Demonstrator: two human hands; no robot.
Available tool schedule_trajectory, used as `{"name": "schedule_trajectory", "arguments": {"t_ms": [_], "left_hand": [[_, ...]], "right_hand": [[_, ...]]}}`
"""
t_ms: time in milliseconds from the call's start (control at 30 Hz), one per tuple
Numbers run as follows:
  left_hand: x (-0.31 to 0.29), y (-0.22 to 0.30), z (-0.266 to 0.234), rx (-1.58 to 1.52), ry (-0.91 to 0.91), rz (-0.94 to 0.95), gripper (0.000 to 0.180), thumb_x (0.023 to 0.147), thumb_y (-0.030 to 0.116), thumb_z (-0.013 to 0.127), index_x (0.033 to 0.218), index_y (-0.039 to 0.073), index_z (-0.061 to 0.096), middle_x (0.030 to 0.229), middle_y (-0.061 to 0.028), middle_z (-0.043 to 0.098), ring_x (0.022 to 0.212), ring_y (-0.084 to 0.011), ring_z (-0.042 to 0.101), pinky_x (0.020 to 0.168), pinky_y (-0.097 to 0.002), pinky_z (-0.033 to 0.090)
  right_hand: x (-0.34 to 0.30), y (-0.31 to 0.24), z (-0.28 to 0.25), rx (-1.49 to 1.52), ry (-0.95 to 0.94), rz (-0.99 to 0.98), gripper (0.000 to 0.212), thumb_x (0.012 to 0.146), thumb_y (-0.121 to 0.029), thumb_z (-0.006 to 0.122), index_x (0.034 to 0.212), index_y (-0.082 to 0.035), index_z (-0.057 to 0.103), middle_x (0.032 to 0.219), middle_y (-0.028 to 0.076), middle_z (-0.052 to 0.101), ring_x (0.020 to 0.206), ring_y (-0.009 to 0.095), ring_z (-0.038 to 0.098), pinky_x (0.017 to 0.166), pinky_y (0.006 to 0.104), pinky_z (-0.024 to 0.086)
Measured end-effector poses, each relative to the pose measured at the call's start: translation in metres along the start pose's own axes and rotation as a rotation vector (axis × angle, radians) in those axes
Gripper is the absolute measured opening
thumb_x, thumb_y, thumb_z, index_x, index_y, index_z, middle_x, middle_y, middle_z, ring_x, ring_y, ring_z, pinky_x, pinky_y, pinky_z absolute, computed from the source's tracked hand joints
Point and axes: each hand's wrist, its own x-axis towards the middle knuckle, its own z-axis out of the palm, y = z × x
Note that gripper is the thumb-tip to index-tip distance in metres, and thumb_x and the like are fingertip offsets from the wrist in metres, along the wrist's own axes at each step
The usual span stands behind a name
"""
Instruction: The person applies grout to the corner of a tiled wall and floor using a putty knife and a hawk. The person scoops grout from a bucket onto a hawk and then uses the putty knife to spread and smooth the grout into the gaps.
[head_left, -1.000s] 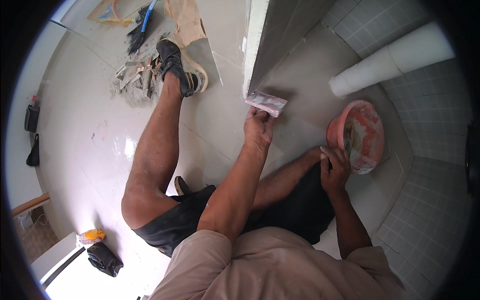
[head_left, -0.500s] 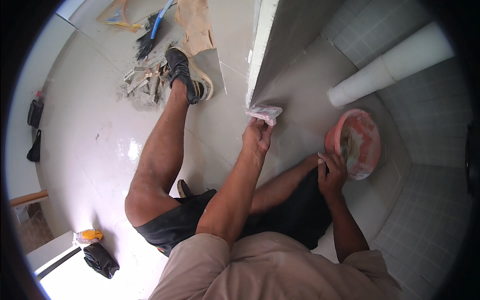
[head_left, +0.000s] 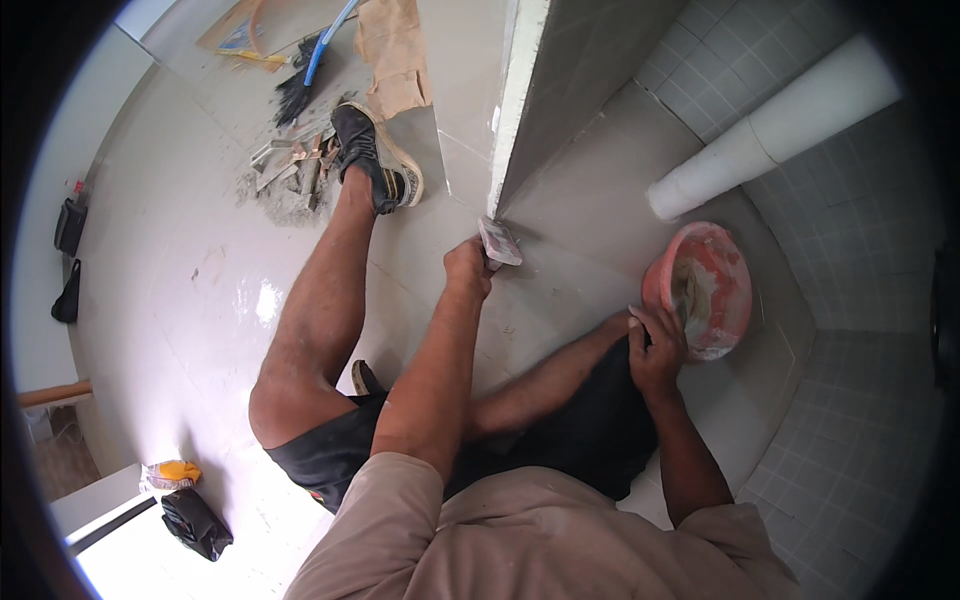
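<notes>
My left hand (head_left: 468, 266) is closed around a small flat block-like tool (head_left: 500, 242), whitish and pinkish with plaster-like smears. The tool is tilted just below the lower end of the pale, rough edge (head_left: 515, 105) of an upright panel or wall. I cannot make out whether the two touch. On my bent right knee rests my right hand (head_left: 657, 352), thumb and fingers apart, seemingly holding nothing. Right beside it a round red bowl (head_left: 742, 285) leans, its inside coated with pale paste; whether my fingers touch its rim is unclear.
A thick white pipe (head_left: 770, 135) slants down to the floor by the grey tiled wall (head_left: 830, 440). Past my left shoe lie rubble and scraps (head_left: 300, 170), a blue-handled broom (head_left: 310, 65) and brown paper (head_left: 392, 60). A black bag (head_left: 196, 523) sits at lower left.
My left hand has moved left and slightly back toward me with the tool, which has turned from lying across the panel's end to a slant. My right hand stays on the knee.
</notes>
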Motion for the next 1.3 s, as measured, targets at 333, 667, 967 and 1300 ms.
{"name": "schedule_trajectory", "arguments": {"t_ms": [333,667,967,1300], "left_hand": [[0.001,0.014,-0.030,0.041,-0.173,-0.046,0.036,0.094,-0.003,0.051,0.126,-0.017,0.062,0.113,-0.0241,0.068,0.095,-0.0340,0.070,0.083,-0.0468,0.059],[0.015,-0.008,-0.014,-0.128,-0.175,-0.187,0.037,0.097,-0.003,0.043,0.130,-0.013,0.057,0.122,-0.0246,0.064,0.110,-0.0376,0.065,0.096,-0.0487,0.056],[0.007,-0.028,0.016,-0.367,-0.258,-0.229,0.051,0.096,-0.012,0.039,0.146,-0.003,0.043,0.141,-0.0218,0.051,0.129,-0.0361,0.056,0.113,-0.0519,0.048],[-0.047,-0.024,0.003,-0.303,-0.345,-0.088,0.051,0.093,-0.008,0.045,0.144,-0.004,0.046,0.131,-0.0178,0.062,0.117,-0.0323,0.064,0.099,-0.0466,0.054]], "right_hand": [[0.000,-0.003,0.000,0.009,-0.028,0.045,0.017,0.090,-0.010,0.067,0.104,-0.004,0.074,0.092,0.014,0.067,0.087,0.036,0.061,0.078,0.0463,0.050],[0.000,-0.003,0.001,-0.002,-0.033,0.040,0.017,0.089,-0.010,0.067,0.104,-0.005,0.074,0.092,0.013,0.067,0.087,0.035,0.062,0.077,0.0456,0.050],[0.000,0.000,0.003,0.020,-0.017,0.012,0.018,0.087,-0.007,0.068,0.104,-0.005,0.074,0.092,0.013,0.067,0.089,0.035,0.062,0.079,0.0451,0.051],[-0.001,0.000,0.005,0.005,-0.054,0.009,0.016,0.090,-0.008,0.066,0.102,-0.004,0.075,0.095,0.013,0.070,0.092,0.035,0.063,0.084,0.0465,0.050]]}}
